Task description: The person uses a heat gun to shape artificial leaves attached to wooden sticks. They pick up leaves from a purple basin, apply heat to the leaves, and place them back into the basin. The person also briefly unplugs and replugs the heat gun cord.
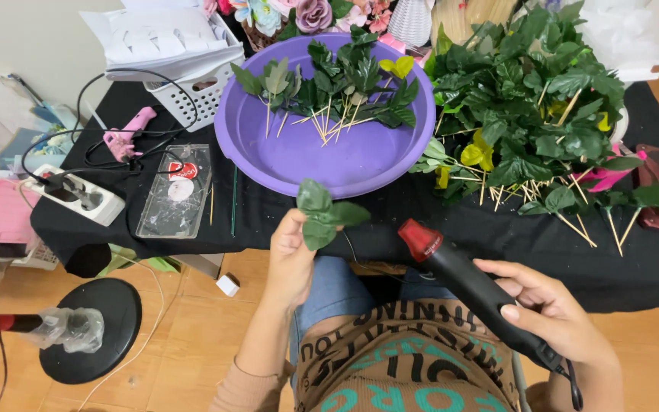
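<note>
My left hand [290, 255] pinches a small sprig of green artificial leaves [323, 214] just in front of the table edge. My right hand [554, 313] grips a black glue gun with a red tip [451, 267], its nozzle pointing up and left toward the sprig, a short gap away. Beyond the sprig sits a purple basin [299, 156] holding several leaf sprigs on wooden sticks [345, 88]. To its right lies a big heap of green leaves on sticks [535, 107].
A black cloth covers the table [650, 259]. At left are a pink glue gun [127, 133], a white power strip [78, 196], a clear plastic tray [177, 191] and a white basket [188, 95]. A round black stand base [93, 328] sits on the wooden floor.
</note>
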